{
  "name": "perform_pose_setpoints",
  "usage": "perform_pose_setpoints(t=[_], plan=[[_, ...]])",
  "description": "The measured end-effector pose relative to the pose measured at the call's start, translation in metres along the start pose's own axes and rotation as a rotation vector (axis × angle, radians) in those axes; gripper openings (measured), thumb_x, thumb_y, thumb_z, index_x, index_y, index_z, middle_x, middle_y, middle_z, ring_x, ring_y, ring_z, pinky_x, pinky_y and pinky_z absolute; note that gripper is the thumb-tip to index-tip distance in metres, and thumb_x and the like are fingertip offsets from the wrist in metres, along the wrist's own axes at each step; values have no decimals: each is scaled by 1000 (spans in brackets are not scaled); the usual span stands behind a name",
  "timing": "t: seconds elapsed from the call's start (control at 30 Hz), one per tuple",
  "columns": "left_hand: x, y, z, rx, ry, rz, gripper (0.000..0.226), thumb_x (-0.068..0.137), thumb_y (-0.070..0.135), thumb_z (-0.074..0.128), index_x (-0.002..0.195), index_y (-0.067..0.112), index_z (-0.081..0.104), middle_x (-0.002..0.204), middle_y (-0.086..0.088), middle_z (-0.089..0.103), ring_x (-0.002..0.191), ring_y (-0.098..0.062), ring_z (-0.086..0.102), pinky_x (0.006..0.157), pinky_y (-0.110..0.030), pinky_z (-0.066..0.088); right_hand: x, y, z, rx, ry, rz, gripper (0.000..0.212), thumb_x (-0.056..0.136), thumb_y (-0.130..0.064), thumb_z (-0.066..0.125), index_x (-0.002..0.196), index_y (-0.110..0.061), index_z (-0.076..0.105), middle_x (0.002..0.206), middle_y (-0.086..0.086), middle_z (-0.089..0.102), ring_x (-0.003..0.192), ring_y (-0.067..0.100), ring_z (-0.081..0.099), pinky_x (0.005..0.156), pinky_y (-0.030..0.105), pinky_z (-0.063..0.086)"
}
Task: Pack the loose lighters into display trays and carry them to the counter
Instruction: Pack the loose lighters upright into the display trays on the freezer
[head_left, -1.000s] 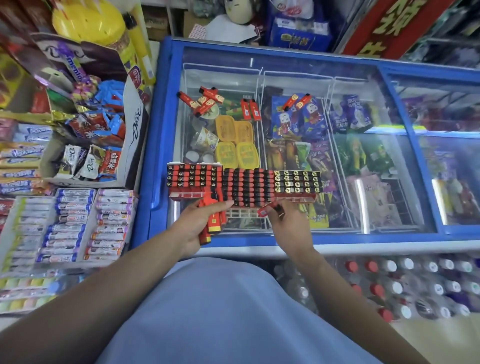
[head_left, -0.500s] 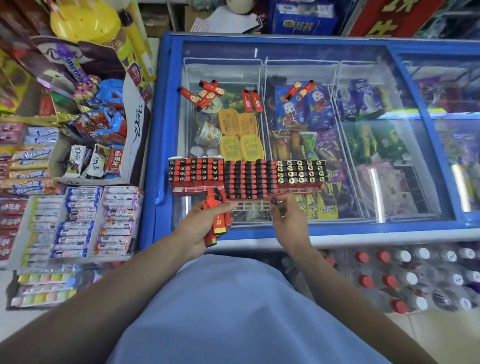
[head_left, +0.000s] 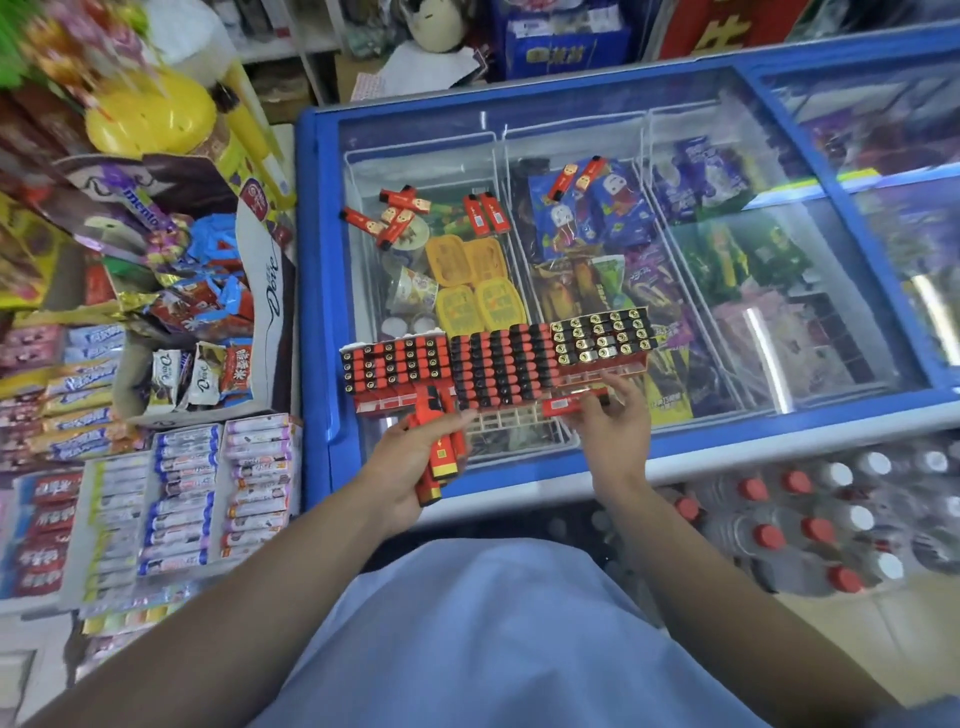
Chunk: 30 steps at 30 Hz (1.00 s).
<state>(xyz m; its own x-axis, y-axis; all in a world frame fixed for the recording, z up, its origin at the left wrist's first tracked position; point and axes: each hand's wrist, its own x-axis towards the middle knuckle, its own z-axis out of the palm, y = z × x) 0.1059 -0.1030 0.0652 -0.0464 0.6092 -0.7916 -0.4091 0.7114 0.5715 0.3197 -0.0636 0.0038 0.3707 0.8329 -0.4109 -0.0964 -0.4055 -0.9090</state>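
The freezer (head_left: 317, 291) fills the upper right of the head view, and on its glass lid, near the front edge, sit three display trays in a row: the left tray (head_left: 395, 366), the middle tray (head_left: 501, 364) and the right tray (head_left: 602, 338), all largely filled with upright lighters. The middle tray shows bare slots (head_left: 511, 418) along its near side, at about 6 o'clock from its filled rows. Loose lighters (head_left: 397, 215) lie scattered farther back on the glass, at roughly 12 o'clock from the trays. The left hand (head_left: 410, 467) is curled round a bundle (head_left: 439, 452) of red lighters, their long axes running from 6 toward 12 o'clock. The right hand (head_left: 613, 426) pinches a single lighter (head_left: 574, 402) between fingertips and thumb; it lies flat, long axis running 9 to 3 o'clock, just over the near edge of the right tray. The bare slots lie just beside it at about 8 o'clock, so the right hand is the nearer one. My guess is the lighter must be tipped upright, turning its axis from level to vertical, before it can drop into a slot.
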Motion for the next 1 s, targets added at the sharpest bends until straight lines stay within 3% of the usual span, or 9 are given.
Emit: perform_pose_setpoints(t=[0.07, 0.13, 0.27, 0.37, 0.5, 0.63, 0.73, 0.9, 1.0], plan=[[0, 4, -1, 36, -20, 13, 57, 73, 22, 87, 124, 7, 66, 82, -5, 73, 66, -16, 68, 59, -28, 55, 1, 4, 4, 94, 35, 49, 22, 98, -4, 64, 113, -20, 67, 107, 5, 75, 88, 17, 77, 80, 34, 63], [0, 8, -2, 61, -41, 27, 58, 71, 23, 87, 123, 9, 66, 79, -4, 72, 64, -16, 67, 55, -27, 54, -3, 9, 5, 104, 54, 57, 15, 96, -6, 68, 106, -17, 72, 96, 6, 78, 85, 21, 77, 80, 36, 63], [-1, 7, -7, 59, -49, 13, 47, 78, 21, 86, 120, 10, 67, 75, -2, 72, 62, -14, 67, 57, -27, 55, -12, 11, 5, 1, 107, 67, 11, 91, -18, 77, 100, -14, 73, 93, 6, 78, 73, 15, 77, 71, 31, 63], [-2, -1, -13, 47, -65, -11, 59, 68, 26, 90, 121, 10, 68, 81, -4, 74, 66, -15, 69, 60, -28, 55, -14, 12, 9, -22, 134, 114, 14, 90, -22, 78, 92, -13, 68, 86, 2, 78, 59, 17, 72, 71, 37, 63], [-4, -10, -27, 24, -77, -26, 67, 63, 28, 90, 123, 8, 66, 86, -7, 73, 65, -14, 68, 58, -26, 55, -14, 11, 13, 83, 160, 192, 13, 89, -18, 79, 91, -12, 67, 71, 2, 75, 60, 19, 71, 81, 43, 63], [-5, -17, -39, 6, -103, -50, 67, 65, 27, 89, 124, 7, 64, 80, -5, 72, 65, -14, 68, 54, -25, 55, -19, 5, 16, 96, 142, 189, 3, 96, -11, 69, 94, -10, 67, 78, 12, 74, 68, 24, 71, 84, 42, 63], [-5, -21, -41, 18, -104, -73, 50, 75, 24, 86, 118, 9, 65, 73, -2, 71, 65, -14, 68, 56, -25, 56, -27, 0, 16, 53, 99, 149, 4, 98, -11, 67, 100, -8, 67, 83, 14, 71, 69, 23, 70, 77, 34, 64], [-4, -27, -39, 20, -122, -97, 32, 80, 19, 84, 105, 10, 66, 69, -1, 71, 67, -16, 67, 61, -26, 56, -36, -4, 19, -5, 8, 88, 7, 102, -15, 61, 103, -12, 67, 91, 11, 71, 65, 16, 70, 69, 25, 60], [-4, -30, -40, 12, -125, -80, 32, 80, 21, 85, 104, 12, 65, 71, -2, 72, 70, -18, 67, 66, -30, 56, -39, -4, 21, -119, -64, 12, 14, 103, -8, 58, 111, -10, 69, 91, 3, 74, 68, 16, 70, 71, 27, 61]])
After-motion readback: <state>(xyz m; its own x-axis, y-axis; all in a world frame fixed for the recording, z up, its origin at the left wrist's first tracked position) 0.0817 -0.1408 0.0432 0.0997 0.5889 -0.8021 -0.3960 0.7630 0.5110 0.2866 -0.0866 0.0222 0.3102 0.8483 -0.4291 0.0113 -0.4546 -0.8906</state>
